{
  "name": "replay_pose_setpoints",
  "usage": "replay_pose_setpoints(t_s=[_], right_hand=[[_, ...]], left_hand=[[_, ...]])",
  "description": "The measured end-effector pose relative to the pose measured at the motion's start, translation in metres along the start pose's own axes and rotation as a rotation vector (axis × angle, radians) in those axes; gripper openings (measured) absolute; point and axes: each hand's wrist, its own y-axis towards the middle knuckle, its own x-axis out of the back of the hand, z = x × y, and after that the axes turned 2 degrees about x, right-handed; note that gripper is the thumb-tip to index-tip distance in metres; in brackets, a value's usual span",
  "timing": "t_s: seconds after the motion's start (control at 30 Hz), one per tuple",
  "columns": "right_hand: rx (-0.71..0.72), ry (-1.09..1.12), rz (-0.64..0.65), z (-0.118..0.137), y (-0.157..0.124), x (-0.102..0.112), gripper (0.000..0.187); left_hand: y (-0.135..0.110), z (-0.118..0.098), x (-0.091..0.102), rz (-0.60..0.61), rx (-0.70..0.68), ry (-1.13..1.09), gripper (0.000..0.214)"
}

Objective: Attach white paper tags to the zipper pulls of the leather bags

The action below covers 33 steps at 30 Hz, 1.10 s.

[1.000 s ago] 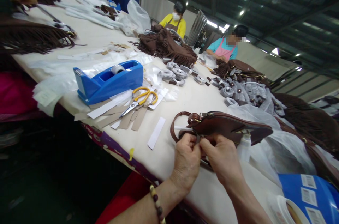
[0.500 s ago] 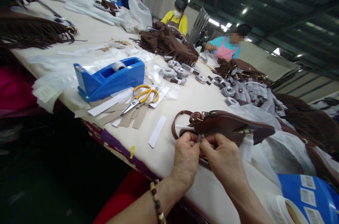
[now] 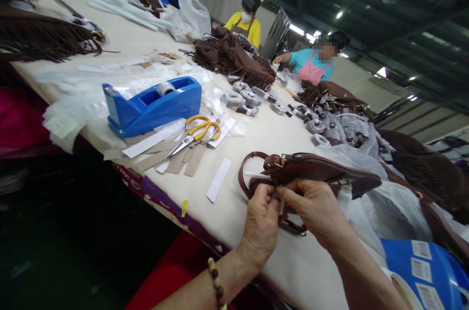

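A brown leather handbag [image 3: 330, 169] lies on its side in front of me, with a looped strap [image 3: 242, 173] at its left end. My left hand [image 3: 262, 222] is closed in a pinch on a small pale strip [image 3: 282, 205] at the bag's near edge. Opposite it, my right hand [image 3: 311, 205] also pinches this strip, thumb and index finger close to the left fingertips. Part of the strip is hidden by the fingers. Below the hands hangs a strap end with a metal clasp [image 3: 302, 230]. A white wrapped piece sticks out near the strap loop.
Left of the bag are a white paper strip [image 3: 219, 180], yellow-handled scissors [image 3: 198, 130], card strips and a blue tape dispenser [image 3: 146, 113]. Wrapped straps [image 3: 244, 97] and fringed brown bags [image 3: 234, 56] lie beyond. A blue roll [image 3: 414, 261] sits at right. Co-workers stand across the table.
My right hand has shifted slightly up and right, its wrist lower at right. The pale strip and the clasp below the hands now show more. A co-worker in blue has stretched out an arm.
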Motion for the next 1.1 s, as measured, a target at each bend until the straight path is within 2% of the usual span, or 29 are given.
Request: replay_pose_setpoints(t_s=[0.13, 0.43, 0.57, 0.67, 0.77, 0.97, 1.1], right_hand=[[0.010, -0.009, -0.013, 0.000, 0.005, 0.002, 0.022], [-0.052, 0.194, -0.021, 0.001, 0.007, 0.000, 0.024], [-0.089, 0.224, -0.033, 0.002, 0.007, -0.001, 0.026], [-0.089, 0.244, -0.049, 0.002, 0.007, -0.001, 0.028], [-0.092, 0.280, -0.055, 0.004, 0.007, -0.002, 0.029], [-0.097, 0.426, -0.022, -0.001, -0.001, -0.003, 0.032], [-0.103, 0.522, -0.058, -0.009, -0.012, -0.006, 0.027]], left_hand=[[0.000, 0.003, -0.001, 0.009, 0.004, 0.015, 0.005], [-0.001, -0.002, 0.001, -0.001, 0.009, 0.058, 0.008], [0.000, -0.001, 0.000, -0.038, -0.021, 0.121, 0.019], [0.001, 0.001, -0.001, -0.076, -0.037, 0.117, 0.010], [0.001, 0.001, -0.003, -0.107, -0.007, 0.065, 0.008], [0.002, -0.009, -0.011, -0.184, 0.137, -0.140, 0.005], [0.002, -0.013, -0.014, -0.209, 0.198, -0.245, 0.008]])
